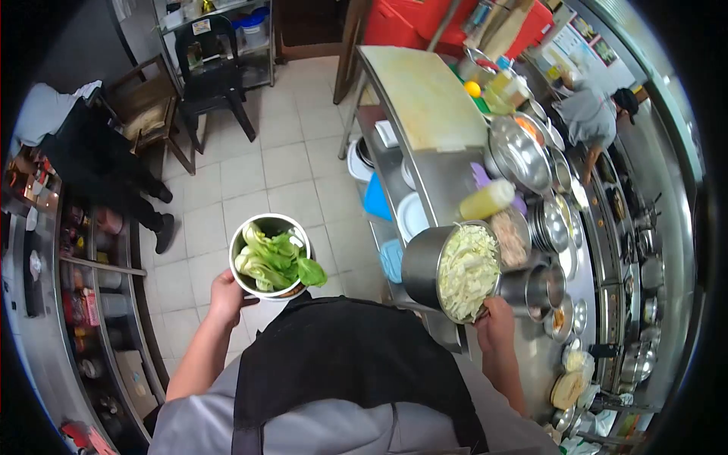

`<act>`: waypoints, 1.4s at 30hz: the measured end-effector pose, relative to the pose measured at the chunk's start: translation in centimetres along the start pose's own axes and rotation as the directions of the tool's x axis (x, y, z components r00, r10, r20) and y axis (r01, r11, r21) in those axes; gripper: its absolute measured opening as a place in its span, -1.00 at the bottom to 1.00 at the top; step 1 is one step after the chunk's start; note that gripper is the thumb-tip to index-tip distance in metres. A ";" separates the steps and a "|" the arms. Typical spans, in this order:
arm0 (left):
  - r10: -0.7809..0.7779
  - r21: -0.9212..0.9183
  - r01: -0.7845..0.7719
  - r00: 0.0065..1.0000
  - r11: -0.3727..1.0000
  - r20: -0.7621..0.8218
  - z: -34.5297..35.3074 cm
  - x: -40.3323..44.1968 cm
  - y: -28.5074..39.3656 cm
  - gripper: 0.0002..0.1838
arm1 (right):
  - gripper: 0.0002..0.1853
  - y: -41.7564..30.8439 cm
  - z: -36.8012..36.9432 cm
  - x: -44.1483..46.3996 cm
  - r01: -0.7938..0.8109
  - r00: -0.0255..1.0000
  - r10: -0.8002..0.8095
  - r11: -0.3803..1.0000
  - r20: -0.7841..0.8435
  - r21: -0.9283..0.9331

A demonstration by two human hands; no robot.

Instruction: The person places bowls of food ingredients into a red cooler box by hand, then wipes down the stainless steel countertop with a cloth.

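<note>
My left hand grips a round metal pot at its lower left side, out over the floor. Leafy green bok choy fills it, one leaf hanging over the right rim. On the right, my right hand is closed at the near rim of a larger steel pot, its fingers partly hidden. Shredded cabbage heaps up to that pot's rim. The large pot is at the edge of the steel table, tilted in this view. Just beyond it lies a squeeze bottle with yellowish liquid.
A steel table carries a cutting board, metal bowls and several pots. One person stands beyond it at the stoves; another person is at the left shelves. A black chair stands on the tiled floor.
</note>
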State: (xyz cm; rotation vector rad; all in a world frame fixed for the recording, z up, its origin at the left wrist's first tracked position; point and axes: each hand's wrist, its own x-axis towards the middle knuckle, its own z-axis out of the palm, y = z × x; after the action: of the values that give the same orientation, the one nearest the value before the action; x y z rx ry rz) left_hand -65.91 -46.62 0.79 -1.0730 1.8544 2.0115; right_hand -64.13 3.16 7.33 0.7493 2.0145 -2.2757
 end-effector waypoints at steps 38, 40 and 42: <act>0.159 0.219 -0.223 0.947 0.950 0.278 4.6 56.2 49.3 -0.80 | -0.77 -18.1 32.6 47.2 -0.039 0.839 0.044 0.999 -0.542 0.022; 0.142 0.273 -0.277 0.893 0.921 0.427 7.2 61.2 52.4 -0.81 | -0.75 -16.2 31.1 47.7 -0.040 0.850 0.077 0.996 -0.521 0.082; 0.124 0.320 -0.346 0.825 0.882 0.551 11.2 62.0 57.1 -0.84 | -0.73 -14.4 30.5 47.7 0.017 0.801 0.030 0.997 -0.598 0.072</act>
State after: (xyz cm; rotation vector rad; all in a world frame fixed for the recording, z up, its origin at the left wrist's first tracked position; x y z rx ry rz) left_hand -148.35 -66.94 6.29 -0.1534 2.0275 1.6714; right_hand -121.27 -8.67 5.51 1.6649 2.1210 -2.3129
